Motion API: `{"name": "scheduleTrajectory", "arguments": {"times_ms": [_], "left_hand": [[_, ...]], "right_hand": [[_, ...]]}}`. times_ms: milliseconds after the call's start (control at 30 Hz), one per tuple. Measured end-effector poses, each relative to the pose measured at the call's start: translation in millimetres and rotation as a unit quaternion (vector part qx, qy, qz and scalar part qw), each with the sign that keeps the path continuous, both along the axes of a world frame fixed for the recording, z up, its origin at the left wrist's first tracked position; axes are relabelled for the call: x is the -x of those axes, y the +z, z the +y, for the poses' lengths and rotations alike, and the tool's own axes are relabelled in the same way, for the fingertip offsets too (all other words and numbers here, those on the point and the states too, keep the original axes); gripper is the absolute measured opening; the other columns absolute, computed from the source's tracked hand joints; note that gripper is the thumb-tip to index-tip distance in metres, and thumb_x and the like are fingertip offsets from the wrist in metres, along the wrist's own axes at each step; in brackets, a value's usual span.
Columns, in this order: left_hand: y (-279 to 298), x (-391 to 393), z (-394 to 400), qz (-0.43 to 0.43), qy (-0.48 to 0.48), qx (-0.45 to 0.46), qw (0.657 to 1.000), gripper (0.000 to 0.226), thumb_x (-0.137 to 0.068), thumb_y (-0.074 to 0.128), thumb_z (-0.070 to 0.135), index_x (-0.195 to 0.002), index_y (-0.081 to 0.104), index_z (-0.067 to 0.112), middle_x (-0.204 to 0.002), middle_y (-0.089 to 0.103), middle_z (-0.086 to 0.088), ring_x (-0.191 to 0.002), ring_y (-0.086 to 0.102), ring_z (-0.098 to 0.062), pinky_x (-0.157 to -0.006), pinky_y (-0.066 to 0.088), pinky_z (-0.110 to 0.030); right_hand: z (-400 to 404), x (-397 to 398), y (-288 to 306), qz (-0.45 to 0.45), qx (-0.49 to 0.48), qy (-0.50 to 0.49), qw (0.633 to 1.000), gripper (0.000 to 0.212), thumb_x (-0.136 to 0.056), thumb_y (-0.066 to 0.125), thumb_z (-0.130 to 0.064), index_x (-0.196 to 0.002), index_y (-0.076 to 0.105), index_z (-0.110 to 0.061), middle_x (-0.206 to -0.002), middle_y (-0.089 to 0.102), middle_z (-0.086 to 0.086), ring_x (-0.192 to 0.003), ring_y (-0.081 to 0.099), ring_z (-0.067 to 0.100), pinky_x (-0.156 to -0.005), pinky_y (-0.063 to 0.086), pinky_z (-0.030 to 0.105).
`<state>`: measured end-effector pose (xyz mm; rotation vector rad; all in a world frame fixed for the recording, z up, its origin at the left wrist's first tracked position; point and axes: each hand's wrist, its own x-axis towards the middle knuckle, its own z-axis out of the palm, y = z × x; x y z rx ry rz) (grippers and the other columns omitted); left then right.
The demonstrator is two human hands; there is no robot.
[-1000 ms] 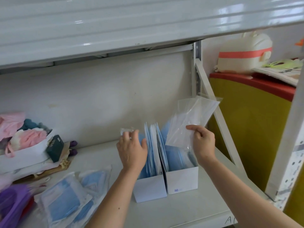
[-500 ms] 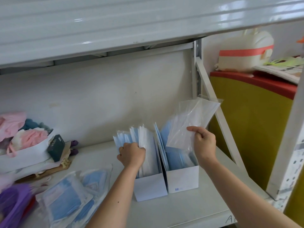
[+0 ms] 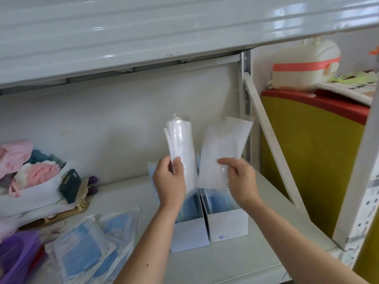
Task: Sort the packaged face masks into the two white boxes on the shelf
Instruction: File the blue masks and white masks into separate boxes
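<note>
White masks in clear plastic sleeves are up in both hands above the two boxes. The left hand (image 3: 169, 182) pinches a thick bundle of white packaged masks (image 3: 181, 148) near its lower end, thumb in front and fingers behind, so the bundle stands almost upright. The right hand (image 3: 241, 181) pinches a flatter white packet (image 3: 222, 152) by its lower edge, and the packet leans to the right toward the shelf post. Both packets are glossy and slightly blurred.

Below them, two white boxes stand touching side by side on the grey shelf (image 3: 256, 261). The left box (image 3: 189, 234) and the right box (image 3: 227, 228) each hold blue packaged masks standing on edge. The right box carries a small blue printed mark low on its front, too small to read.

Further left on the shelf lies a loose heap of blue packaged masks (image 3: 92, 249), partly over one another. Beside it sits a purple item (image 3: 18, 255). Behind are a white tray of pink and white fabric pieces (image 3: 34, 173) and a small dark box (image 3: 70, 185) tilted against it, with gold lettering I cannot read.
</note>
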<state>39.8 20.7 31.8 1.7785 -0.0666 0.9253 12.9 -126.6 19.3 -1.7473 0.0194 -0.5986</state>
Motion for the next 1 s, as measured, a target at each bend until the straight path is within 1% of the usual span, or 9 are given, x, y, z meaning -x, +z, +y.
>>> {"name": "scheduleTrajectory", "arguments": {"times_ms": [100,200,300,400,500,600,733,867,1000], "left_hand": [[1,11,-25,-0.017,-0.073,-0.034,0.997,0.038,-0.089,0.058,0.009,-0.058,0.041,0.024,-0.055,0.039,0.009,-0.051,0.038,-0.004,-0.05,0.029,-0.013],[0,20,-44,0.02,-0.129,-0.031,0.991,0.011,-0.09,0.059,0.015,-0.085,0.068,0.015,-0.078,0.062,0.009,-0.07,0.057,0.002,-0.064,0.042,-0.005],[3,24,-51,0.074,-0.187,-0.005,0.98,0.018,-0.093,0.054,0.014,-0.093,0.071,0.01,-0.089,0.069,0.003,-0.081,0.063,-0.004,-0.075,0.048,-0.014],[10,27,-59,0.161,-0.299,0.134,0.931,0.026,-0.093,0.045,0.003,-0.111,0.064,0.007,-0.102,0.07,-0.008,-0.094,0.068,-0.016,-0.087,0.055,-0.026],[16,22,-60,0.183,-0.348,0.306,0.867,0.019,-0.089,0.043,-0.008,-0.098,0.052,0.006,-0.081,0.064,-0.013,-0.073,0.067,-0.023,-0.077,0.058,-0.033],[18,7,-48,0.159,-0.248,0.393,0.871,0.022,-0.089,0.04,-0.009,-0.078,0.049,0.008,-0.066,0.051,-0.01,-0.049,0.058,-0.015,-0.055,0.055,-0.028],[4,-14,-36,0.203,-0.113,0.272,0.934,0.021,-0.084,0.044,-0.004,-0.069,0.05,0.009,-0.062,0.051,-0.009,-0.053,0.05,-0.022,-0.052,0.044,-0.026],[-21,-23,-53,0.291,-0.007,0.056,0.955,0.037,-0.083,0.058,0.017,-0.118,0.054,0.007,-0.116,0.058,-0.014,-0.109,0.055,-0.034,-0.09,0.044,-0.036],[-33,-30,-78,0.293,-0.056,-0.039,0.954,0.058,-0.085,0.059,0.025,-0.135,0.038,0.006,-0.136,0.05,-0.015,-0.123,0.049,-0.034,-0.101,0.042,-0.039]], "right_hand": [[13,1,6,0.004,0.065,0.043,0.997,0.039,-0.095,0.035,0.001,-0.109,0.069,-0.011,-0.107,0.063,0.001,-0.087,0.058,0.006,-0.077,0.044,0.006],[15,3,7,-0.001,0.012,0.107,0.994,0.036,-0.092,0.038,-0.014,-0.091,0.073,-0.019,-0.095,0.071,0.001,-0.095,0.063,0.018,-0.088,0.052,0.035],[4,4,6,0.021,-0.023,0.096,0.995,0.058,-0.086,0.044,-0.051,-0.089,0.063,0.004,-0.087,0.065,0.02,-0.082,0.06,0.034,-0.078,0.052,0.045],[-6,4,6,0.031,-0.069,0.058,0.995,0.04,-0.09,0.058,-0.036,-0.086,0.064,0.003,-0.082,0.066,0.022,-0.073,0.061,0.03,-0.067,0.051,0.039],[-17,2,11,0.028,-0.092,0.013,0.995,0.021,-0.093,0.056,-0.018,-0.075,0.061,-0.009,-0.075,0.063,0.015,-0.07,0.061,0.027,-0.062,0.05,0.036],[-33,1,16,0.029,-0.081,-0.041,0.995,0.025,-0.094,0.055,-0.019,-0.071,0.054,-0.012,-0.069,0.057,0.006,-0.062,0.056,0.018,-0.054,0.045,0.027],[-72,-1,27,0.005,-0.068,-0.169,0.983,0.036,-0.093,0.055,-0.022,-0.065,0.044,-0.004,-0.062,0.044,0.011,-0.058,0.043,0.023,-0.057,0.037,0.033],[-93,-3,29,0.004,-0.064,-0.216,0.974,0.039,-0.094,0.053,-0.025,-0.092,0.055,0.015,-0.089,0.059,0.033,-0.067,0.05,0.037,-0.064,0.048,0.04],[-101,-2,19,0.014,-0.054,-0.21,0.976,0.036,-0.095,0.052,-0.024,-0.09,0.057,0.012,-0.086,0.061,0.029,-0.072,0.053,0.043,-0.065,0.049,0.04]]}}
